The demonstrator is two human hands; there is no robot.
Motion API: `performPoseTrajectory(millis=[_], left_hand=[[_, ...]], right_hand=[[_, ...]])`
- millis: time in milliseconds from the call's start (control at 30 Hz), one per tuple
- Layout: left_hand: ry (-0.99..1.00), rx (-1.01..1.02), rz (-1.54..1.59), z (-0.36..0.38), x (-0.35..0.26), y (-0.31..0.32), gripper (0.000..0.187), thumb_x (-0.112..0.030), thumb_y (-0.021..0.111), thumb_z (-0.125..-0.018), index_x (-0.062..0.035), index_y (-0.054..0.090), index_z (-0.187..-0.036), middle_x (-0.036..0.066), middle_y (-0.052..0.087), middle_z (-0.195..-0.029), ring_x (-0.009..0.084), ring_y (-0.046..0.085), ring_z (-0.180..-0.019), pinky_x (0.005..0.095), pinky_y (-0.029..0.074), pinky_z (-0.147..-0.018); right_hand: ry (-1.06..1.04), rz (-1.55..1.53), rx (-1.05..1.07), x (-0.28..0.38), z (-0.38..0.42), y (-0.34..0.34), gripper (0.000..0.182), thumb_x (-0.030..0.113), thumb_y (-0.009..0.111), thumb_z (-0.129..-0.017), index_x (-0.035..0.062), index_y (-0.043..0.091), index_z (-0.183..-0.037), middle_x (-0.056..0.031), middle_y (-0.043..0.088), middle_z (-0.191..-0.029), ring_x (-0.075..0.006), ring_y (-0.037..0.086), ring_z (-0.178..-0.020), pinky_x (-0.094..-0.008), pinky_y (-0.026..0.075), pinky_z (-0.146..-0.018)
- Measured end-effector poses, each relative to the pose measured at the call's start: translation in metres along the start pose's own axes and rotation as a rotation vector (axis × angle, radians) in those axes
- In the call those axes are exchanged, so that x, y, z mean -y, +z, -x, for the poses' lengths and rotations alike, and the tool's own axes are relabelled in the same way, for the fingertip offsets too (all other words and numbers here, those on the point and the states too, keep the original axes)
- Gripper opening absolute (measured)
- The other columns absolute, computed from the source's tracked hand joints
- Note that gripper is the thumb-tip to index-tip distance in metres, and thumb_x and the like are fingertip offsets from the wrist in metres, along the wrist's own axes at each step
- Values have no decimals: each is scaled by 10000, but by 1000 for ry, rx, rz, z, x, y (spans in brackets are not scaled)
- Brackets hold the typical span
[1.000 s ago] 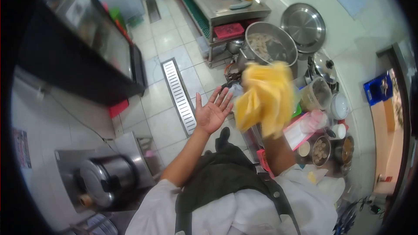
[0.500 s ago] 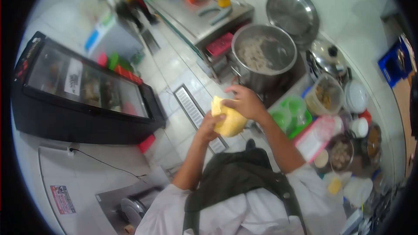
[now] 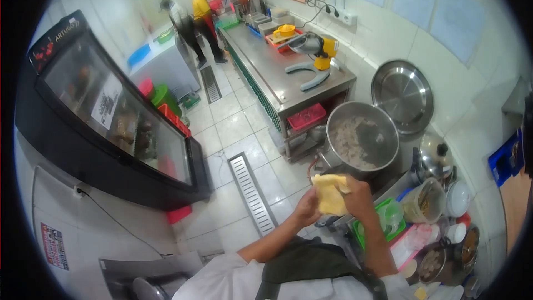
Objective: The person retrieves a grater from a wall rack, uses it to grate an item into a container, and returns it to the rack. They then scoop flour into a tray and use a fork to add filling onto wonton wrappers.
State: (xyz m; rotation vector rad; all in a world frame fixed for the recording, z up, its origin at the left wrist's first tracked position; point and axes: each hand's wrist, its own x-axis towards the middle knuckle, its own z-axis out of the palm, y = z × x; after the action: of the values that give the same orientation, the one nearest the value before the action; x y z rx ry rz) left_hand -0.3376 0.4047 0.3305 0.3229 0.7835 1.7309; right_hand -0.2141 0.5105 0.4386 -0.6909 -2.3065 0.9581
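A soft yellow thing [image 3: 332, 195], like a cloth or a bag, is stretched between my two hands in front of the apron. My left hand [image 3: 307, 208] grips its left edge, fingers closed. On the right side my right hand [image 3: 358, 197] holds its upper right corner, fingers bent round it. Just beyond the hands stands a large steel pot [image 3: 363, 136] with pale pieces in liquid. A round steel lid [image 3: 402, 97] leans on the wall behind the pot.
A steel counter [image 3: 261, 66] bears a yellow and grey machine [image 3: 322, 53]. At the left is a black display fridge [image 3: 111, 116]. Bowls and a green tray [image 3: 361, 233] stand at the lower right. Two people [image 3: 204, 19] [image 3: 180, 22] stand far back. A floor drain [image 3: 251, 191] lies ahead.
The view has tilted up, showing more of the counter and wall. The yellow thing was bunched and rounded; now it hangs flatter between my hands, which sit lower and further right in view.
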Motion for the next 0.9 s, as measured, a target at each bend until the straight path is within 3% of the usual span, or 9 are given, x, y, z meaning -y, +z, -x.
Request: performPoseTrajectory(millis=[33,133,333,400,467,533,733,800,900], left_hand=[[-70,214,263,-3,-10,2,678,-538,471,-943,-51,379,-1406,133,528,-1336,283,521,-1228,437,416,-1035],[-207,473,600,-31,-30,-13,955,-808,284,-842,-108,301,-1491,150,422,-1467,324,385,-1365,485,295,-1126],[-362,347,518,-79,-47,-24,917,-787,290,-859,-110,347,-1474,148,427,-1469,345,428,-1331,516,289,-1121],[-448,424,838,-79,-63,-21,897,-769,295,-873,-110,339,-1479,156,399,-1485,358,405,-1345,526,272,-1128],[-472,587,968,-85,-58,-33,875,-750,317,-883,-113,337,-1484,154,350,-1514,355,354,-1378,528,239,-1142],[-418,254,763,-80,-68,-27,856,-754,349,-872,-124,387,-1451,143,451,-1443,350,425,-1324,540,300,-1109],[-468,592,781,-104,-50,-44,825,-710,340,-908,-109,343,-1473,147,403,-1483,324,399,-1345,507,260,-1131],[-518,188,709,-100,-60,-24,817,-697,340,-915,-96,361,-1468,131,339,-1527,329,351,-1378,488,217,-1156],[-657,315,772,-97,-50,-26,812,-664,364,-929,-74,303,-1483,141,339,-1523,345,403,-1339,512,258,-1139]], right_hand=[[-7,20,8,4,-5,-11,283,237,662,-885,-12,617,-1011,-224,669,-827,-387,676,-792,-416,519,-716],[171,-1532,72,3,-1,-37,286,144,632,-884,25,595,-1142,-202,672,-924,-349,676,-856,-397,529,-745],[-460,91,-130,-22,-62,33,299,93,641,-864,17,595,-1149,-176,672,-973,-292,679,-858,-381,530,-786],[106,384,177,-11,-70,43,253,49,645,-850,-10,605,-1094,-143,663,-963,-230,664,-851,-359,523,-817],[117,95,190,5,-73,26,264,61,640,-859,-16,591,-1106,-126,662,-980,-211,656,-868,-357,520,-818],[157,-643,32,28,-70,14,254,138,623,-897,-13,589,-1099,-65,661,-981,-187,641,-884,-356,512,-806],[-50,-81,34,-40,-65,59,331,193,597,-891,17,567,-1169,-136,670,-968,-284,646,-875,-384,522,-767],[-80,169,38,-57,-67,64,362,216,587,-889,28,559,-1197,-164,674,-963,-322,648,-872,-396,526,-751],[482,203,13,-23,-45,50,303,193,581,-880,54,581,-1150,-211,662,-977,-394,637,-901,-465,506,-751]])
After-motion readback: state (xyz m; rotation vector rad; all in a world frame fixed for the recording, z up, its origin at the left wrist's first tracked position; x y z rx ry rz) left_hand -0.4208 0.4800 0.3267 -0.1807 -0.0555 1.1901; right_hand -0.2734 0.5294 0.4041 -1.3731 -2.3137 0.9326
